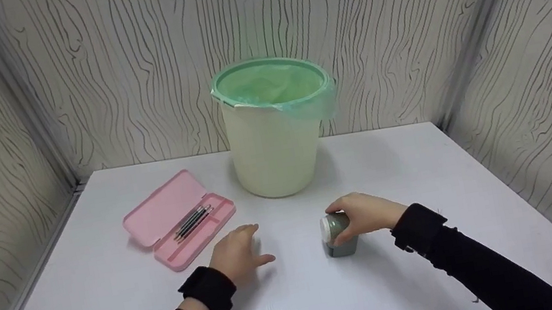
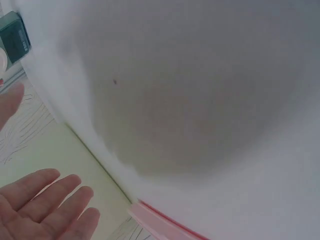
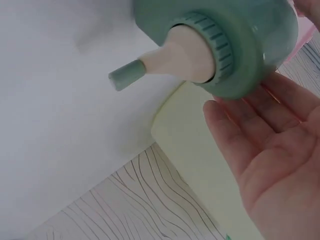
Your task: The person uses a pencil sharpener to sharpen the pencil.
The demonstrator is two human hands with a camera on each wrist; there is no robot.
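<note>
My right hand (image 1: 367,211) grips a green hand-crank pencil sharpener (image 1: 345,249) at the right of the table's middle, thumb and fingers on either side of it. Close up in the right wrist view, the sharpener's cream crank (image 3: 182,55) ends in a small green knob (image 3: 127,75). My left hand (image 1: 235,254) hovers low over the table to the left, fingers spread and holding nothing. Beside it lies a pink pencil case (image 1: 161,206) with its lid folded back. Several dark pencils (image 1: 192,224) rest in its tray.
A tall pale bin (image 1: 272,150) with a green rim and liner bag stands at the back middle of the white table (image 1: 301,308). Wood-grain panels (image 1: 128,73) enclose the table at the back and both sides.
</note>
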